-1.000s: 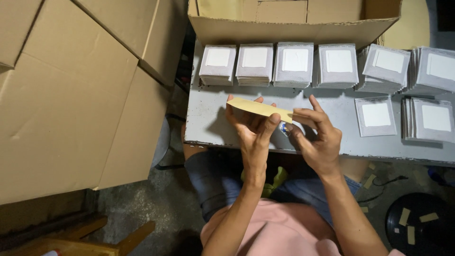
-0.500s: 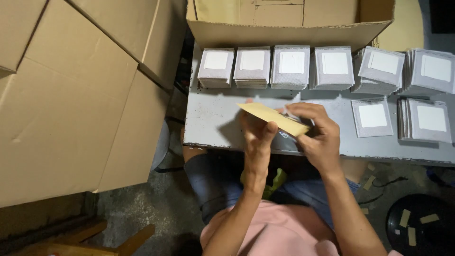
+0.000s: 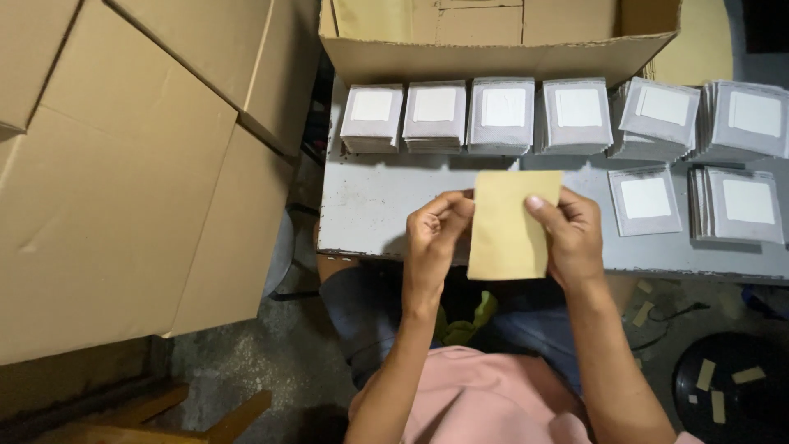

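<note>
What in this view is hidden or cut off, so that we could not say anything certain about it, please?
- Head view: the far face of the tan envelope is turned away.
- The left hand fingers pinching its edge are partly hidden behind it.
- The open carton is cut off by the top edge, so its contents cannot be seen.
- The count in each grey packet stack is too small to tell.

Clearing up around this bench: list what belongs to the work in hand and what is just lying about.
In hand:
left hand
right hand
tan envelope
grey packet stacks
open carton

Lying about:
flattened cardboard
black disc with paper scraps
</note>
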